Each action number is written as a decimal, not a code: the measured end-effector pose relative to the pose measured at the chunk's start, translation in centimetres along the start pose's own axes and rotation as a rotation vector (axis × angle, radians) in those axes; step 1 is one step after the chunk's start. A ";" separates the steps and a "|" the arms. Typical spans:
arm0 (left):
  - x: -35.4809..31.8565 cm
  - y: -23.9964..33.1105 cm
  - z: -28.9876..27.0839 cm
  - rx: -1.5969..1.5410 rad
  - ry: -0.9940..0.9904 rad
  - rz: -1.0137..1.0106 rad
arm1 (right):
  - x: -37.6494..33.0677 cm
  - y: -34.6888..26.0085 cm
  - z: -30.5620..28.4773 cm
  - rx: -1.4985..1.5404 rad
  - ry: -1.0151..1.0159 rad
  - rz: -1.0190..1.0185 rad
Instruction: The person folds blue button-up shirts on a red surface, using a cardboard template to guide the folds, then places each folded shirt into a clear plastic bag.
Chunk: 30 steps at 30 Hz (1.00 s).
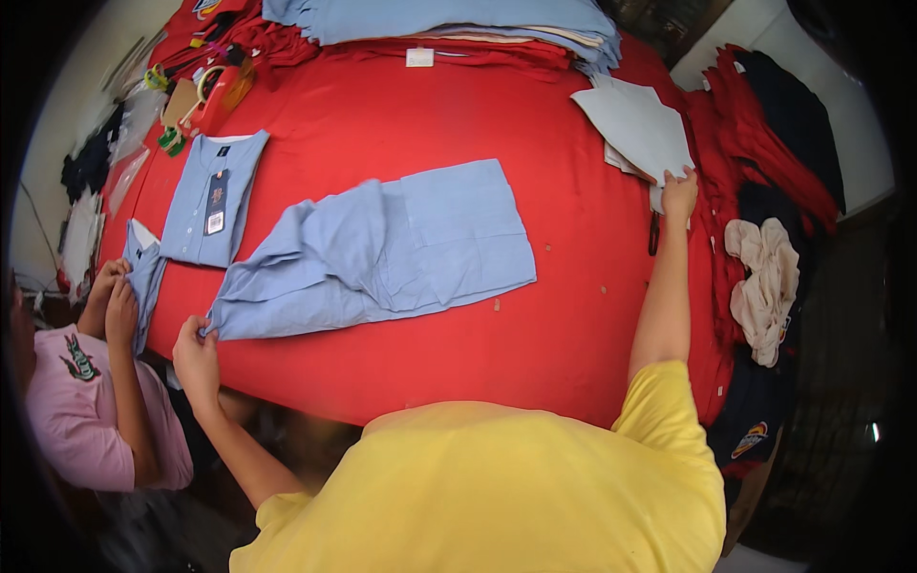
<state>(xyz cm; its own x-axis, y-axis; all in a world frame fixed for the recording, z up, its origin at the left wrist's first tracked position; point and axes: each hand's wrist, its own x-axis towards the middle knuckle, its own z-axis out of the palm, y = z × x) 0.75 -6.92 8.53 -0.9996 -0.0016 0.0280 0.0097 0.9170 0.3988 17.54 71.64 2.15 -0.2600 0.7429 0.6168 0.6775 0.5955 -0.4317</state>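
A light blue shirt (382,244) lies partly folded and creased across the red table. My left hand (197,358) is closed on its left corner, fingers pinched at the near edge. Far to the right, my right hand (679,191) grips the near corner of some white sheets (638,124), which look like paper or card and lie overlapped at the table's right side. Beyond my left hand rests a neatly folded blue shirt (191,215) with a dark hang tag (217,202) on its front.
At left, a person in pink (105,401) handles another blue garment (145,277). Stacked blue cloth (458,21) lines the far edge. A tape dispenser (205,95) sits far left. Red and navy garments (764,134) and a crumpled cream cloth (764,286) lie along the right.
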 end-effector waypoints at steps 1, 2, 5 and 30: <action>-1.4 -0.6 0.0 0.154 0.088 0.008 | -3.1 -5.8 -0.8 0.213 -0.200 -0.002; -2.2 -0.9 0.3 0.293 0.166 0.038 | -6.3 -12.7 -3.5 0.312 -0.459 0.090; -0.2 2.3 4.0 0.013 0.210 0.248 | -16.7 -21.3 -5.7 0.593 -0.811 -0.146; 3.6 11.3 16.7 -0.389 0.186 0.746 | -13.9 -1.9 -16.3 0.849 -0.816 0.427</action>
<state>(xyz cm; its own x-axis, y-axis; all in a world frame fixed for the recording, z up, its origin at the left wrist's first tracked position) -3.20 10.14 -2.14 -0.7083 0.4499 0.5440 0.7043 0.5028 0.5011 31.12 55.21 5.15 -0.6848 0.7165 -0.1330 0.2344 0.0438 -0.9712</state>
